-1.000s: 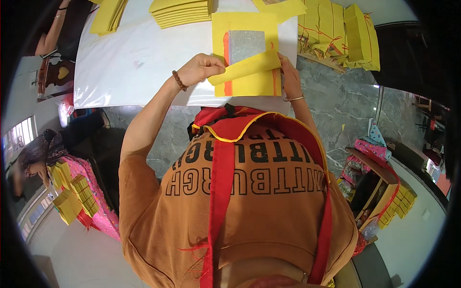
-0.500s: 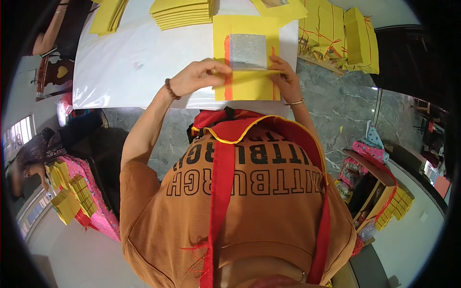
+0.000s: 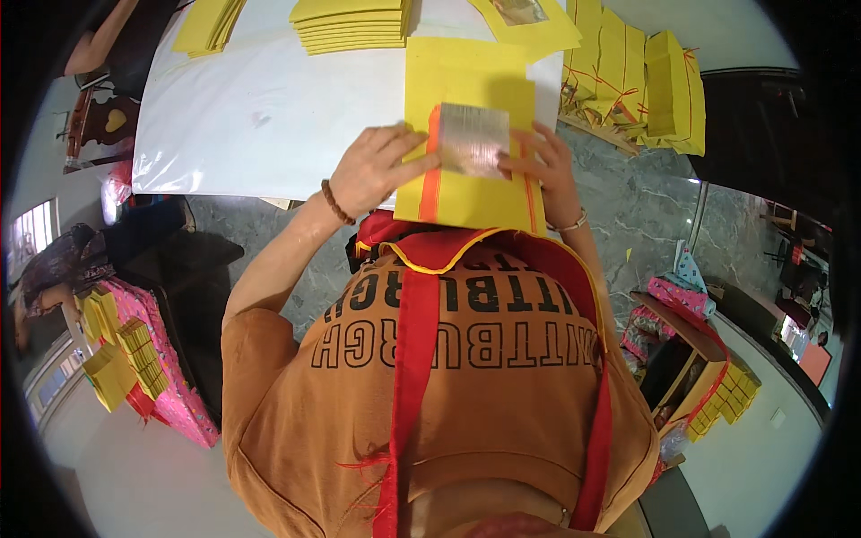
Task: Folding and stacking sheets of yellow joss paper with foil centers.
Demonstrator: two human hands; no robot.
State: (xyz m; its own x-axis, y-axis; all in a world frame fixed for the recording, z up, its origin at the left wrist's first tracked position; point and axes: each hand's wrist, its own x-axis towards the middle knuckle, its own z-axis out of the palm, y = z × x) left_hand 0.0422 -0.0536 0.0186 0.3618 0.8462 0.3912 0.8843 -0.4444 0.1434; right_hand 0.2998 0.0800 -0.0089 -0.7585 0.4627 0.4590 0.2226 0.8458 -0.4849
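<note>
Yellow paper sheets [image 3: 475, 202] with a silver foil square [image 3: 473, 134] lie before me at the white table's near edge, their lower part reaching past it. An orange-red strip [image 3: 431, 188] runs down along the foil's left side, and a thinner one shows at the right. My left hand [image 3: 381, 166] rests on the left side of the paper, thumb and fingers stretched apart, tips at the strip. Over the right side my right hand [image 3: 547, 170] has its fingers spread, tips touching the foil's right edge. Neither hand visibly grips the paper.
The white table [image 3: 242, 117] bears a thick yellow paper stack [image 3: 350, 27], a smaller stack [image 3: 206, 27] and another foil sheet [image 3: 529, 22]. Yellow bundles with red cords [image 3: 619, 72] stand to the right. At far left, a person's arm [image 3: 94, 40] shows.
The foil sheet has shifted nearer to me, past the table edge. A yellow flap raised below the foil now lies down. Both hands have moved nearer, fingers spread over the paper.
</note>
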